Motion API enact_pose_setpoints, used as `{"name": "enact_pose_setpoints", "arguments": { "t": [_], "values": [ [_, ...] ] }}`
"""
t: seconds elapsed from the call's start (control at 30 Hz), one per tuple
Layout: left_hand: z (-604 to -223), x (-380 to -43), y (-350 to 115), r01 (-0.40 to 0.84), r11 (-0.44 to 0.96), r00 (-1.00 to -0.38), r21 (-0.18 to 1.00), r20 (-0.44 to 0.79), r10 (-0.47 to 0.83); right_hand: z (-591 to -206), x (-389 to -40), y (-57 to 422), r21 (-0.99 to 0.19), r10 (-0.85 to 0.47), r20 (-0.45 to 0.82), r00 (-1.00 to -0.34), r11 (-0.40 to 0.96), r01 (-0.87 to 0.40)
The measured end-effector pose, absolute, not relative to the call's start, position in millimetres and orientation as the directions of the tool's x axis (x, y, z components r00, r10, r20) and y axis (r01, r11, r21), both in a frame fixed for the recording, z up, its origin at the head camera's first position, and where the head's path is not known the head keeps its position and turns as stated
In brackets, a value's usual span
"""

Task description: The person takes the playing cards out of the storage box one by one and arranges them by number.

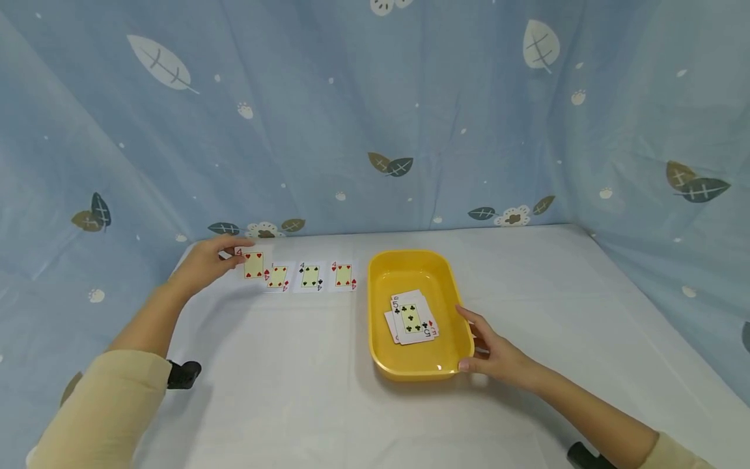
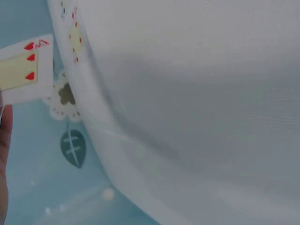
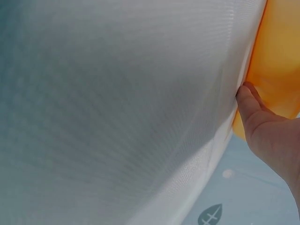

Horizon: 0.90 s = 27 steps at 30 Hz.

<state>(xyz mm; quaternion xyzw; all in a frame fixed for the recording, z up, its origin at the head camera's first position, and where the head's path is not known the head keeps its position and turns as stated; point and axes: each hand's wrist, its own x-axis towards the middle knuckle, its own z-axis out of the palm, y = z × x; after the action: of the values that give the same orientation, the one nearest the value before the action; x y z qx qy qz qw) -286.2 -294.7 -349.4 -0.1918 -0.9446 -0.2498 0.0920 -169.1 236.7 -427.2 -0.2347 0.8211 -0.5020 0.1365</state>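
At the far left of the table my left hand (image 1: 208, 262) pinches a four of hearts playing card (image 1: 254, 266) between thumb and fingers. In the left wrist view, the same card (image 2: 28, 70) shows at the left edge, with part of the hand below it. The held card overlaps the left end of a row of fours lying face up: a red diamond four (image 1: 277, 278), a black four (image 1: 310, 277) and a red four (image 1: 343, 276). My right hand (image 1: 498, 352) grips the right front corner of a yellow tray (image 1: 381, 361), thumb and index finger at its rim.
Inside the tray lies a small pile of cards (image 1: 412, 319), a five of clubs on top. White cloth (image 1: 281, 391) covers the table. A blue curtain (image 1: 328, 117) with leaf prints hangs behind its back edge and along the sides.
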Motion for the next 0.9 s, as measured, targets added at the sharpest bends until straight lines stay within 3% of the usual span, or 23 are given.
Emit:
{"name": "enact_pose_setpoints", "arguments": {
  "t": [0.17,0.6,0.9],
  "values": [
    [-360,-290,-306,0.41,0.816,-0.905,0.408,0.29,0.31,-426,-168,238,-0.884,-0.523,0.018,-0.852,0.389,-0.258],
    [-373,-297,-324,0.227,0.876,-0.974,0.425,0.108,0.2,-424,-169,238,-0.884,-0.525,0.016,-0.851,0.39,-0.258],
    [-391,-304,-317,0.144,0.871,-0.989,0.469,0.089,0.116,-426,-168,237,-0.876,-0.519,0.015,-0.855,0.405,-0.261]
  ]
}}
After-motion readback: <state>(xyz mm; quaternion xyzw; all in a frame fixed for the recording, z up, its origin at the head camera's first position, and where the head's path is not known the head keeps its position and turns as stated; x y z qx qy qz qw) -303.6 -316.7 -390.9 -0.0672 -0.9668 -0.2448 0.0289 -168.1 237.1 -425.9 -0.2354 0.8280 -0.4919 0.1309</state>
